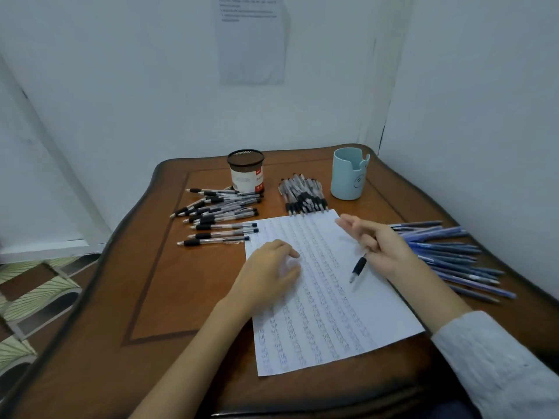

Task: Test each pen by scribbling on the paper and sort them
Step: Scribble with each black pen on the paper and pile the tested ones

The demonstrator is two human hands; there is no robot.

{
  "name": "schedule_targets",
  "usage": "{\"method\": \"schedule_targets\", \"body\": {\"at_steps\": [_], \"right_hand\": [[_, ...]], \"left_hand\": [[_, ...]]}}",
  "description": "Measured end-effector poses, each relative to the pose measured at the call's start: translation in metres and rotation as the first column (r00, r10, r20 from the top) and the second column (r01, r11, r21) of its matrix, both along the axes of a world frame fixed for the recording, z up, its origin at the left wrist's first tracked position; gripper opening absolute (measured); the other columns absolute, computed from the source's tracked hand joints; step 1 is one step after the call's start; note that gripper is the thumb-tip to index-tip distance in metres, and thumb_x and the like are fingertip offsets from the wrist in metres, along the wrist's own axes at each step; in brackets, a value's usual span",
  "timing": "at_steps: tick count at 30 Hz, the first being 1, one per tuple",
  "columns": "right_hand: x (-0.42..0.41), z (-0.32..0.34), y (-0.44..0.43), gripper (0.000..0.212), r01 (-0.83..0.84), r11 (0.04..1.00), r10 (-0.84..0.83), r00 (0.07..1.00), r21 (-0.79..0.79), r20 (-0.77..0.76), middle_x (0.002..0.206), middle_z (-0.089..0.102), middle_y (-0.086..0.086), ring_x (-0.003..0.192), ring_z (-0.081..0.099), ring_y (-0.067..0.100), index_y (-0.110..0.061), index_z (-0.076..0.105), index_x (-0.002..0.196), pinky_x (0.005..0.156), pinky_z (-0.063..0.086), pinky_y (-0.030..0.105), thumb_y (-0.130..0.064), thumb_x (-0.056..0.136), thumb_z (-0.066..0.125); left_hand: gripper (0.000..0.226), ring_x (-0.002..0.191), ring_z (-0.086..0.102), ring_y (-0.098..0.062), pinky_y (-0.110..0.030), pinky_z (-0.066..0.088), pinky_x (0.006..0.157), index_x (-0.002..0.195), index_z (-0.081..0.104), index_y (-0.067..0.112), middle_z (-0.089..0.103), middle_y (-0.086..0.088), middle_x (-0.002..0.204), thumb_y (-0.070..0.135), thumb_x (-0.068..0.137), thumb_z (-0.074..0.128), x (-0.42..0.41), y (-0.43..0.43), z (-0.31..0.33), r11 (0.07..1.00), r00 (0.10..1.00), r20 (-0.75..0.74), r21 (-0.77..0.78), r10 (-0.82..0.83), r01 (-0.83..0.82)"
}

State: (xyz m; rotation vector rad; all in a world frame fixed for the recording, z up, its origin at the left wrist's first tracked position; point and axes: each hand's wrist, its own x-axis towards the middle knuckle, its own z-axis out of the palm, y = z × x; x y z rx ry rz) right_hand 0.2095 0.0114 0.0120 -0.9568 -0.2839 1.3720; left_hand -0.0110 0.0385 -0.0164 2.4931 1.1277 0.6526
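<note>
Holding pen (358,266), right hand (379,243) hides upper barrel — left hand (266,272) flat, empty, on paper (326,313).

Soft, even, cool-toned light is filling the scene, leaving the walls a dull blue-grey. The hands (372,246) are casting only faint, diffuse shadows on the paper (326,313). The tabletop (181,297) is giving a muted sheen without hard glare. Wide-angle distortion is bowing the tabletop's edges. The whole picture is looking slightly soft; print on the wall sheet (252,40) above the tabletop is blurring beyond reading.
</note>
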Motion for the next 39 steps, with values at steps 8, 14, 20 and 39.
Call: {"method": "schedule_targets", "body": {"at_steps": [8,14,20,39], "right_hand": [[0.019,-0.005,-0.011,0.069,-0.193,0.974,0.204,0.975,-0.117,0.091,0.060,0.060,0.010,0.047,0.049,0.010,0.002,0.074,0.093,0.046,0.039,0.017,-0.053,0.099,0.033],[0.013,-0.009,-0.011,0.027,-0.210,0.974,0.223,0.959,-0.087,0.175,0.054,0.048,0.002,0.037,0.037,0.004,-0.010,0.058,0.058,0.033,0.026,0.011,-0.026,0.075,0.072],[0.014,-0.010,-0.010,0.037,-0.159,0.987,0.161,0.971,-0.028,0.176,0.044,0.049,0.003,0.031,0.034,0.005,-0.009,0.066,0.070,0.029,0.026,0.012,-0.036,0.093,0.053],[-0.001,-0.021,-0.010,0.038,-0.142,0.987,0.014,0.532,0.073,0.847,0.054,0.063,0.015,0.034,0.047,0.016,-0.006,0.051,0.067,0.033,0.035,0.020,-0.034,0.077,0.075]], "left_hand": [[0.045,0.123,0.041,-0.005,-0.022,0.031,0.101,0.122,0.059,0.027,0.050,0.011,0.134,0.057,0.089,0.052,0.015,0.015,-0.007,0.990,0.985,-0.100,0.003,-0.139,0.140],[0.050,0.119,0.042,-0.001,-0.026,0.035,0.100,0.117,0.059,0.031,0.053,0.016,0.127,0.068,0.084,0.050,0.015,0.019,-0.017,0.990,0.990,-0.041,0.052,-0.132,0.134],[0.051,0.119,0.042,0.000,-0.029,0.035,0.102,0.116,0.061,0.033,0.053,0.016,0.128,0.069,0.081,0.053,0.014,0.021,-0.018,0.990,0.991,0.011,0.015,-0.137,0.137],[0.057,0.120,0.040,0.004,-0.028,0.033,0.102,0.115,0.059,0.037,0.052,0.019,0.130,0.076,0.076,0.044,0.013,0.024,-0.019,0.991,0.991,-0.008,-0.023,-0.132,0.132]]}}
